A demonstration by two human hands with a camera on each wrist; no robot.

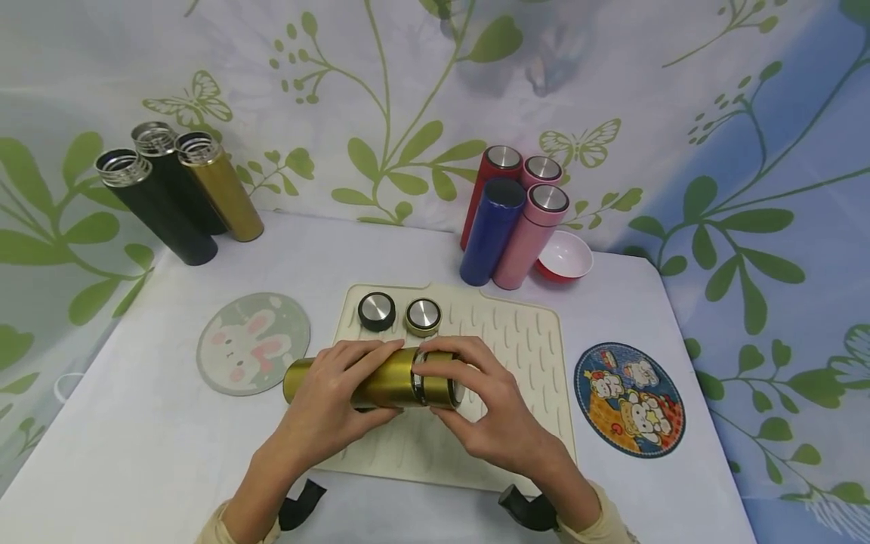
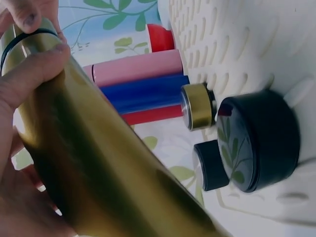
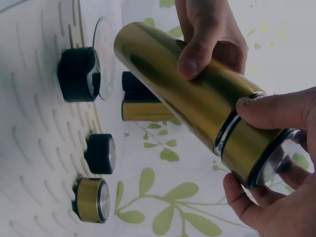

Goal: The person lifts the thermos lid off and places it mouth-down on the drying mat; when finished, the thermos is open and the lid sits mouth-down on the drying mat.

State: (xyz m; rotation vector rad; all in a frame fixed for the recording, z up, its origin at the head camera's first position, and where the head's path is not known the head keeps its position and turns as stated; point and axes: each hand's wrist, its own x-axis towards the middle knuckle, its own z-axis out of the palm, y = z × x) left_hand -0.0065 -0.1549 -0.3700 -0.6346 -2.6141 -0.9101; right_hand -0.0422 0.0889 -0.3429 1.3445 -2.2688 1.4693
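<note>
Left hand (image 1: 333, 393) is gripping the gold bottle (image 1: 389, 379), right hand (image 1: 499, 397) is pinching its cap (image 1: 438, 394); bottle's being held sideways btwn them, above the mat (image 1: 506, 336). Prob unscrewing rn, IMO. Next move's prob calling for drawing cap off rightward, left hand steadying.
</note>
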